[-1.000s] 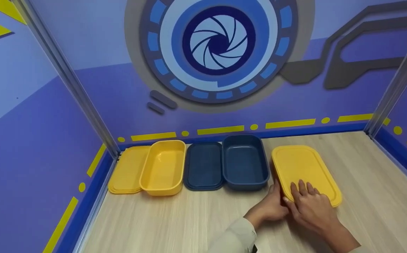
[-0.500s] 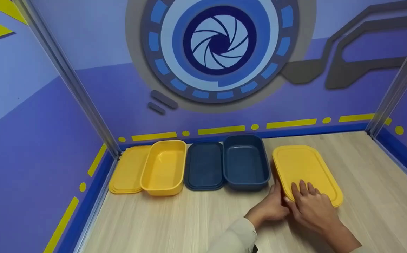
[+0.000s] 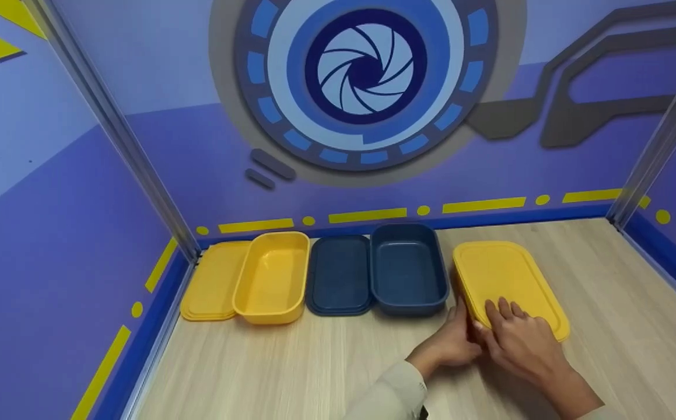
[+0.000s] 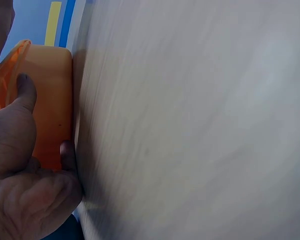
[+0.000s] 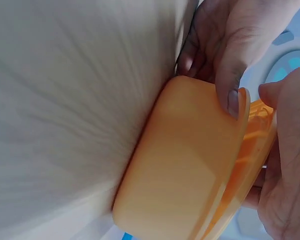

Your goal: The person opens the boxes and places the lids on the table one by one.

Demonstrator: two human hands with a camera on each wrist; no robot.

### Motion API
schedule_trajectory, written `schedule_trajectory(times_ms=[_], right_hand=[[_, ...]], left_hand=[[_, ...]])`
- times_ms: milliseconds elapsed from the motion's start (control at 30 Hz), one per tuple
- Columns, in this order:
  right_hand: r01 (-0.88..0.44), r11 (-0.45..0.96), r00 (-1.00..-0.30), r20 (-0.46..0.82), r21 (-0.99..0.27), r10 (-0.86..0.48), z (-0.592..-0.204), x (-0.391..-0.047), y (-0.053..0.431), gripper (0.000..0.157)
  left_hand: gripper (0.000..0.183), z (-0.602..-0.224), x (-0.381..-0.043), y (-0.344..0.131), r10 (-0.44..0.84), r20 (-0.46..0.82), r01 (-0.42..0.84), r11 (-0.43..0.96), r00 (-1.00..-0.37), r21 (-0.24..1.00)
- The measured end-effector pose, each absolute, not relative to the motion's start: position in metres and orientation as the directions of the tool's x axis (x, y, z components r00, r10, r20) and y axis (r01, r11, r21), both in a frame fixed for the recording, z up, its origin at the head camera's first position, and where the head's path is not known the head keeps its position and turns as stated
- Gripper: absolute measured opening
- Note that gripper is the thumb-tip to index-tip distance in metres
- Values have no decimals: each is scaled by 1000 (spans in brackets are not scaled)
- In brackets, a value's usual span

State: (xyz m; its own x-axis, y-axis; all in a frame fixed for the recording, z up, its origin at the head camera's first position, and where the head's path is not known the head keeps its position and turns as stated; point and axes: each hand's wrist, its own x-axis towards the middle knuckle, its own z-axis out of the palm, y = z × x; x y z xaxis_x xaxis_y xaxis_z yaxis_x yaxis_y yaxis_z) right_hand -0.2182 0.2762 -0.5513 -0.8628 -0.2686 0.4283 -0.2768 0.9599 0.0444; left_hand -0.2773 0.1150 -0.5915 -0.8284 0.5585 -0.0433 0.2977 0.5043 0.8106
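Observation:
At the table's right stands a rectangular yellow food container (image 5: 175,155) with its yellow lid (image 3: 498,265) over it. A gap shows between the lid and the container's near rim in the right wrist view. My left hand (image 3: 451,344) grips the container's near-left corner, thumb on the near wall and fingers along the left side. My right hand (image 3: 527,344) has its fingers on top of the lid's near part and its thumb at the lid's near-left edge, holding it tilted. The inside of this container is mostly hidden.
To the left, in a row, stand a dark blue container (image 3: 409,271) without its lid, a dark blue lid (image 3: 339,274), a yellow container (image 3: 272,277) without its lid and another yellow lid (image 3: 212,283). Printed panels (image 3: 338,198) close off the back and sides of the wooden table (image 3: 314,373).
My right hand has shifted slightly, its fingers a little more bent, and the near edge of the lid sits slightly differently. My left hand and the other containers have stayed in place.

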Motion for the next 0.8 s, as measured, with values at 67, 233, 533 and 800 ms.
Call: schedule_trajectory(times_ms=[67, 233, 533, 800], right_hand=[[-268, 963, -875, 412, 23, -253, -549, -218, 276, 47], [-253, 967, -895, 386, -26, -224, -544, -217, 278, 48], [-252, 957, -854, 498, -143, -150, -542, -216, 279, 43], [-274, 942, -773, 628, -194, -95, -537, -214, 286, 36]], left_hand=[[117, -592, -277, 115, 557, -39, 294, 495, -830, 817], [119, -591, -275, 116, 548, -36, 278, 480, -835, 832], [115, -591, -274, 113, 553, -16, 291, 464, -833, 837], [118, -589, -274, 112, 552, -64, 262, 490, -831, 831]])
